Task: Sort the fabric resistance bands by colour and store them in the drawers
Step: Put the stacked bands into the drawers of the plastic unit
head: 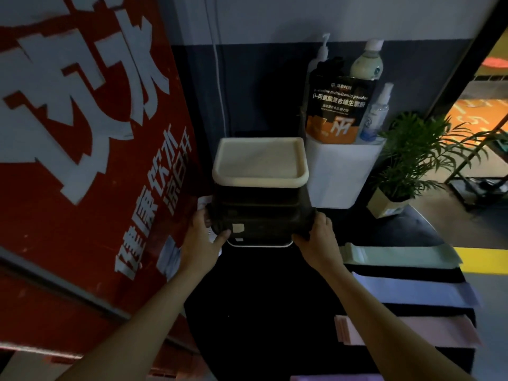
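Note:
A small dark drawer unit (261,210) with a cream top stands at the back of the black table (264,312). My left hand (204,237) grips its lower left corner, thumb on the front. My right hand (319,235) grips its lower right corner. Its drawers look closed. To the right, fabric bands lie in flat stacks on the table: a pale green band (398,255) farthest, a lavender band (412,294) in the middle, a pink band (404,329) nearest. Another purple band (330,378) shows at the bottom edge.
A white holder (341,174) right of the unit carries a supplement pouch (338,105), bottles and a spray bottle. A potted plant (406,166) stands further right. A red sign panel (82,160) walls off the left side. White paper lies behind my left hand.

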